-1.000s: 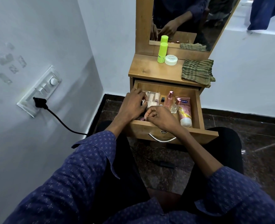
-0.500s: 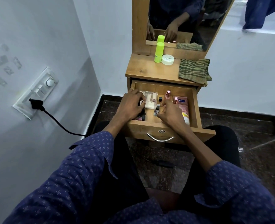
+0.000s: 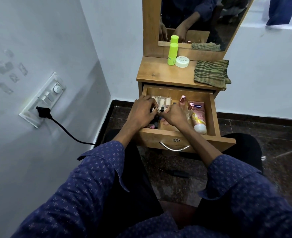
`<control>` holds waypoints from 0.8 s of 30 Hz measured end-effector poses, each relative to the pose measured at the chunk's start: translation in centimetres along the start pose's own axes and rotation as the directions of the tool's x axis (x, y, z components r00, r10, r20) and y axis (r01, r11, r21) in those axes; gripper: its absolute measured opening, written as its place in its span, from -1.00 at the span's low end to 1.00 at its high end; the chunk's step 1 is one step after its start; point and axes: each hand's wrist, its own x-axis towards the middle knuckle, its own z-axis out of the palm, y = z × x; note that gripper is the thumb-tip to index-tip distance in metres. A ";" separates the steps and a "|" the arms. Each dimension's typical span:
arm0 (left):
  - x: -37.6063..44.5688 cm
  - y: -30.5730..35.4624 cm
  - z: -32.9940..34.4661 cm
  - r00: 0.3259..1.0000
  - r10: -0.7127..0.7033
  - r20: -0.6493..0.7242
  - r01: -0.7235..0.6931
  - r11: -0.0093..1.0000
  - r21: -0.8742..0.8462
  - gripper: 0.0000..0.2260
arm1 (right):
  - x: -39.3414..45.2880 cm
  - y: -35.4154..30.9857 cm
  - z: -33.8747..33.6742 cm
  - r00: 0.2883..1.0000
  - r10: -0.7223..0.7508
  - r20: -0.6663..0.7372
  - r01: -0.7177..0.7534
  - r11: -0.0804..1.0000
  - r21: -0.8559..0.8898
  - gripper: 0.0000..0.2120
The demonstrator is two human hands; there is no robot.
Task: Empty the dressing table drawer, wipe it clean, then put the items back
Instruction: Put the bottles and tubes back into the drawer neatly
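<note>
The wooden drawer (image 3: pixel 200 140) of the dressing table stands pulled out with both my hands inside it. A small dark bottle (image 3: pixel 162 108) stands upright between them; my right hand (image 3: pixel 175 116) pinches it, and the fingers of my left hand (image 3: pixel 141 113) curl right beside it over dark small items. Behind the hands lies a clear case of pale tubes (image 3: pixel 164 100). To the right are a pink-capped bottle (image 3: pixel 182 99), a glass perfume bottle (image 3: pixel 190 110) and a pink lotion tube (image 3: pixel 199 117). Small bottles (image 3: pixel 151 126) sit at the front left.
On the table top (image 3: pixel 159 74) stand a lime green bottle (image 3: pixel 173 54) and a white jar (image 3: pixel 182 61), with a striped green cloth (image 3: pixel 210 73) at the right. A mirror (image 3: pixel 201 19) rises behind. A plugged wall socket (image 3: pixel 42 111) is on the left wall.
My right hand has come from the drawer's front edge toward the middle with the small dark bottle held upright, close against my left hand, which has stayed at the drawer's left side.
</note>
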 end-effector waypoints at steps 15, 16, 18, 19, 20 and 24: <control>0.1 0.3 -0.2 1.000 0.012 0.018 -0.013 0.999 0.043 -0.82 | 0.2 0.4 -0.1 0.980 0.099 0.171 -0.141 0.958 0.248 -0.84; 0.1 0.3 -0.2 1.000 0.011 0.018 -0.011 0.999 0.044 -0.81 | 0.2 0.4 -0.2 0.980 0.094 0.174 -0.136 0.959 0.249 -0.84; 0.1 0.4 -0.3 1.000 0.005 0.026 -0.006 0.999 0.049 -0.80 | 0.1 0.5 -0.2 0.979 0.085 0.185 -0.129 0.962 0.241 -0.81; 0.1 0.4 -0.3 1.000 0.002 0.031 -0.004 0.998 0.055 -0.80 | 0.1 0.6 -0.3 0.978 0.076 0.195 -0.122 0.964 0.237 -0.81; 0.1 0.4 -0.4 0.999 0.000 0.035 -0.002 0.998 0.061 -0.79 | 0.0 0.6 -0.4 0.976 0.067 0.208 -0.115 0.967 0.226 -0.82; 0.1 0.6 -0.4 0.999 -0.002 0.043 -0.001 0.997 0.078 -0.76 | -0.1 1.1 -1.0 0.979 -0.004 0.205 -0.021 0.993 0.116 -0.86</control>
